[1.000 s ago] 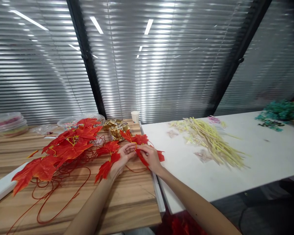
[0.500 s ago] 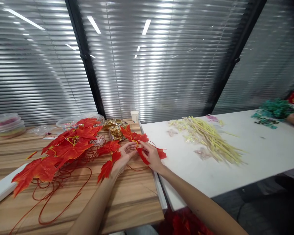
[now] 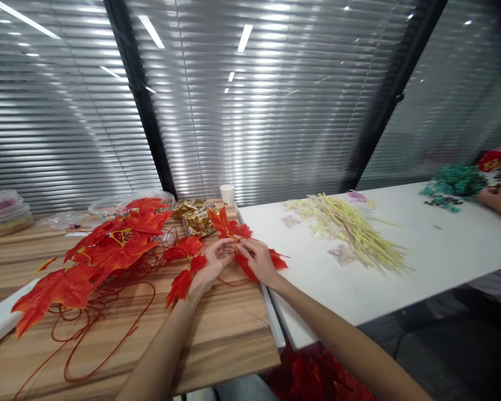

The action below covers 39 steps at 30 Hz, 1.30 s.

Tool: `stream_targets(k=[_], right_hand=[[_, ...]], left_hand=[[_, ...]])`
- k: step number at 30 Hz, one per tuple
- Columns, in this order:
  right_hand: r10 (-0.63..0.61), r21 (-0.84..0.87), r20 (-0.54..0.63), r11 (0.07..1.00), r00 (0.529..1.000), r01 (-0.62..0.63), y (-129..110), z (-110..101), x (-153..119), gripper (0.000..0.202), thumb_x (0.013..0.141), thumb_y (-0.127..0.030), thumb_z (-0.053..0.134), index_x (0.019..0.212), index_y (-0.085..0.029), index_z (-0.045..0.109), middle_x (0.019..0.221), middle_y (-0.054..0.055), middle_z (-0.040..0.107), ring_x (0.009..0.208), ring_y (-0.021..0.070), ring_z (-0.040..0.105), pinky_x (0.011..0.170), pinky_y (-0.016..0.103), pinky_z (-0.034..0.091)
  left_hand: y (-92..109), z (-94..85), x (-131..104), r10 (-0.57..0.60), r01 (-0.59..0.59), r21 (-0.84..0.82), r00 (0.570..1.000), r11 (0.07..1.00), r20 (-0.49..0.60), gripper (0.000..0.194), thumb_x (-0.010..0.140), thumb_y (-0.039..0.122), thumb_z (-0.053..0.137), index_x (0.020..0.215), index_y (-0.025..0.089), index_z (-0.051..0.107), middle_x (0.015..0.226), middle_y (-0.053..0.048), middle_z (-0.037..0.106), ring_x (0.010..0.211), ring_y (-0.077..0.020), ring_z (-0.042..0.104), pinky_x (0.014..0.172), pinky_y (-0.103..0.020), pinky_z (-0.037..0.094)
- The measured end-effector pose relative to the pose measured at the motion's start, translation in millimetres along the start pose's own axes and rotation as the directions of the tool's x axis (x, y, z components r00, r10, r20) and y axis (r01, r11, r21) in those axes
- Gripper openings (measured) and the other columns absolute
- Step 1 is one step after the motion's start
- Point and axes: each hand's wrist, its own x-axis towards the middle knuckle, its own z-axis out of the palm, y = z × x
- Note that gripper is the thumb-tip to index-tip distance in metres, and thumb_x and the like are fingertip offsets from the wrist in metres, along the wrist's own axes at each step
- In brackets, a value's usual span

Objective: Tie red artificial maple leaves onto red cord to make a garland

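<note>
Near the right edge of the wooden table, my left hand (image 3: 216,260) and my right hand (image 3: 256,259) meet at the stem of a red maple-leaf garland (image 3: 229,225). The fingers of both are closed on its thin yellow-orange stem. Red leaves spread above the fingertips, under my right hand and left of my left wrist. A thin red cord runs by the hands. To the left lies a heap of red leaves (image 3: 117,248) on tangled red cord (image 3: 150,289).
Gold packets (image 3: 198,221) and a paper cup (image 3: 227,195) stand behind the hands. Clear containers (image 3: 4,210) are at far left. The white table (image 3: 401,295) holds yellow stems (image 3: 359,234) and teal foliage (image 3: 459,181), with another person's hands (image 3: 499,199) beside it.
The view has shifted slightly. My fingertips have come closer together on the stem, and the leaves by my hands have turned a little. The other person's hands show more.
</note>
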Motion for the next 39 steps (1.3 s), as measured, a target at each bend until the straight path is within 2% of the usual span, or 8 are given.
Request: stream_targets(k=[6, 10, 15, 19, 22, 26, 32, 39], right_hand=[[0.146, 0.189, 0.051, 0.970, 0.988, -0.154, 1, 0, 1, 0.024, 0.082, -0.032, 0.048, 0.094, -0.018, 0.064, 0.092, 0.005, 0.065, 0.081, 0.0172, 0.058, 0.074, 0.030, 0.045], [0.253, 0.393, 0.113, 0.877, 0.961, -0.278, 0, -2, 4, 0.024, 0.079, -0.035, 0.051, 0.089, -0.018, 0.064, 0.083, 0.003, 0.065, 0.073, 0.0142, 0.058, 0.067, 0.026, 0.045], [0.465, 0.656, 0.170, 0.605, 0.869, -0.452, -5, -8, 7, 0.021, 0.072, -0.033, 0.060, 0.085, -0.016, 0.064, 0.075, 0.001, 0.064, 0.065, 0.0111, 0.058, 0.061, 0.022, 0.046], [0.490, 0.796, 0.251, 0.386, 0.835, -0.466, -3, -16, 11, 0.020, 0.071, -0.027, 0.063, 0.088, -0.017, 0.062, 0.083, 0.004, 0.066, 0.075, 0.0141, 0.063, 0.072, 0.028, 0.049], [0.462, 0.870, 0.203, 0.319, 0.863, -0.375, 3, -24, 18, 0.017, 0.074, -0.025, 0.061, 0.089, -0.018, 0.060, 0.096, 0.006, 0.065, 0.095, 0.0167, 0.060, 0.086, 0.031, 0.047], [0.416, 0.921, 0.174, 0.251, 0.893, -0.297, 8, -34, 24, 0.016, 0.078, -0.025, 0.056, 0.093, -0.020, 0.056, 0.112, 0.005, 0.059, 0.111, 0.0167, 0.050, 0.096, 0.035, 0.040], [0.360, 0.896, 0.240, 0.275, 0.901, -0.349, 0, -29, 22, 0.015, 0.082, -0.029, 0.047, 0.089, -0.020, 0.056, 0.122, 0.006, 0.052, 0.116, 0.0166, 0.045, 0.100, 0.038, 0.035], [0.284, 0.871, 0.214, 0.377, 0.935, -0.314, -13, -29, 20, 0.026, 0.081, -0.041, 0.043, 0.090, -0.021, 0.057, 0.106, 0.008, 0.060, 0.107, 0.0215, 0.052, 0.090, 0.043, 0.043]], left_hand=[[4, 0.6, -1, -0.016, 0.015, -0.046, 0.999, 0.999, -0.033, 0.034, 0.062, 0.018, 0.068, 0.094, 0.013, 0.060, 0.097, -0.009, 0.064, 0.090, -0.0181, 0.059, 0.087, -0.032, 0.044], [7, 1.8, 0, -0.051, 0.042, -0.111, 0.996, 0.993, -0.073, 0.036, 0.061, 0.021, 0.069, 0.094, 0.011, 0.059, 0.095, -0.011, 0.065, 0.089, -0.0191, 0.060, 0.087, -0.035, 0.045], [6, 3.3, 2, -0.077, 0.069, -0.142, 0.996, 0.987, -0.047, 0.038, 0.063, 0.026, 0.069, 0.097, 0.012, 0.058, 0.098, -0.011, 0.064, 0.094, -0.0205, 0.059, 0.089, -0.035, 0.044], [4, 5.7, 1, -0.204, 0.192, -0.183, 0.978, 0.964, -0.051, 0.036, 0.068, 0.034, 0.064, 0.099, 0.017, 0.058, 0.100, -0.008, 0.063, 0.096, -0.0207, 0.058, 0.084, -0.035, 0.046], [4, 9.1, -3, -0.293, 0.296, -0.203, 0.955, 0.933, 0.048, 0.030, 0.072, 0.037, 0.059, 0.094, 0.016, 0.061, 0.096, -0.009, 0.063, 0.089, -0.0208, 0.060, 0.083, -0.038, 0.046], [16, 16.4, -11, -0.340, 0.392, -0.155, 0.897, 0.907, 0.282, 0.034, 0.076, 0.042, 0.053, 0.096, 0.016, 0.062, 0.092, -0.011, 0.064, 0.084, -0.0201, 0.061, 0.085, -0.038, 0.044], [29, 27.1, -21, -0.319, 0.368, -0.052, 0.861, 0.929, 0.395, 0.045, 0.069, 0.028, 0.065, 0.112, 0.020, 0.054, 0.116, -0.010, 0.056, 0.103, -0.0197, 0.054, 0.091, -0.032, 0.040], [28, 26.2, -22, -0.308, 0.366, -0.046, 0.839, 0.930, 0.450, 0.036, 0.074, 0.033, 0.059, 0.105, 0.015, 0.057, 0.080, -0.007, 0.065, 0.078, -0.0158, 0.061, 0.080, -0.030, 0.045]])
